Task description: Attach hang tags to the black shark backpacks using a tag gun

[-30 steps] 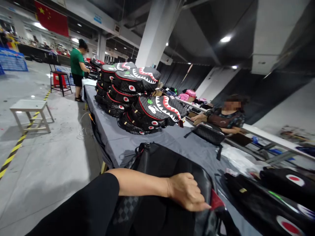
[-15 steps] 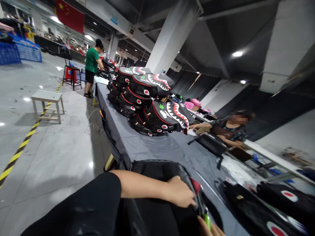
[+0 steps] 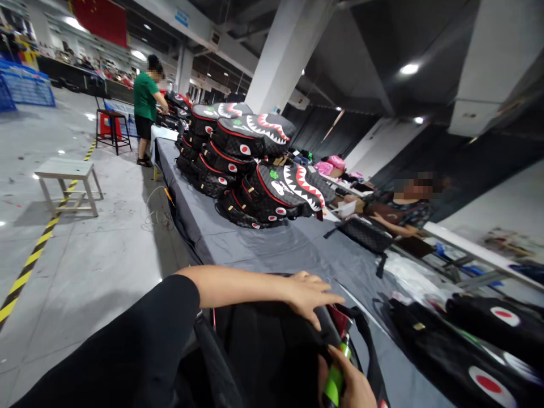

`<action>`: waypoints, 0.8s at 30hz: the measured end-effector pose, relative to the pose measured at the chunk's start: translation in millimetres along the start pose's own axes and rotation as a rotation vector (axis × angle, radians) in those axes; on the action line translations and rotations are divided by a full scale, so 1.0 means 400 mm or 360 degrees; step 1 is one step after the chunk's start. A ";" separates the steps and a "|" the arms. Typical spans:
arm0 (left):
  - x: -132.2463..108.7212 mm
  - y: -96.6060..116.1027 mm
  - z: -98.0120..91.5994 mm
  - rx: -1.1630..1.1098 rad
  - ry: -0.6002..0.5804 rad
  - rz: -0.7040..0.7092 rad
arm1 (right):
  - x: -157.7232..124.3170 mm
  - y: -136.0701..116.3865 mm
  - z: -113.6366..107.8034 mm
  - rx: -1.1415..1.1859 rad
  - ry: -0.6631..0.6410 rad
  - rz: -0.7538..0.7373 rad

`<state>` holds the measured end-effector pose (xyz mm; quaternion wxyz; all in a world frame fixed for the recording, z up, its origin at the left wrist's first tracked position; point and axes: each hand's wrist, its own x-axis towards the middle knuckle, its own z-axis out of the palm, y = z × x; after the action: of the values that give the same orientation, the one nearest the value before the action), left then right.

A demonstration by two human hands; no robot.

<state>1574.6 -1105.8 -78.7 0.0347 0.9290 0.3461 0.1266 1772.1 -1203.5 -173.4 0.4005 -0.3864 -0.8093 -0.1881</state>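
Note:
A black backpack [image 3: 272, 340] lies in front of me on the grey cloth-covered table, its dark inside facing up. Over its far rim reaches my left hand [image 3: 308, 297], open with the fingers spread, resting on or just above the fabric. My right hand [image 3: 355, 382] is closed around a bright green tool [image 3: 334, 385] with a metal tip, whose exact kind I cannot make out. That hand is at the bag's right edge, by a dark red patch [image 3: 341, 320] and a black strap [image 3: 369, 345].
Stacked shark-mouth backpacks [image 3: 293, 187] stand farther along the table [image 3: 238, 249]. More black bags [image 3: 459, 351] lie at right. A co-worker [image 3: 403, 209] sits across with a checked bag [image 3: 365, 235]; another person [image 3: 147, 105] stands at the far end. A stool [image 3: 68, 170] is on the left floor.
My left hand has let go of the bag's edge, moved up and spread its fingers. My right hand with the green tool has come further into view. The camera has shifted slightly.

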 end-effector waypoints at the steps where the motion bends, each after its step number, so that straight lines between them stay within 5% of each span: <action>1: 0.024 -0.006 0.004 0.0011 -0.0132 -0.0011 | -0.009 -0.015 0.000 0.0028 0.0021 0.0056; 3: 0.070 -0.005 0.028 0.0099 -0.0223 0.0008 | -0.034 -0.047 -0.009 0.0135 0.0008 0.0177; 6: 0.122 0.016 0.094 0.0165 -0.0088 0.0247 | -0.070 -0.066 -0.027 0.0225 -0.0048 0.0231; 11: 0.152 0.057 0.170 0.0207 0.0001 0.0506 | -0.121 -0.007 -0.054 0.0308 -0.0083 0.0483; 18: 0.191 0.095 0.209 0.0469 -0.0188 0.0469 | -0.161 0.033 -0.068 0.0681 0.0038 0.0665; 24: 0.231 0.091 0.244 0.0459 -0.0246 0.0447 | -0.168 0.087 -0.121 0.0411 0.0015 0.1204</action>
<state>1690.3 -1070.9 -147.9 -0.0900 0.9704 0.2240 0.0076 1849.3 -1243.2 -197.5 0.4904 -0.6027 -0.6250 0.0743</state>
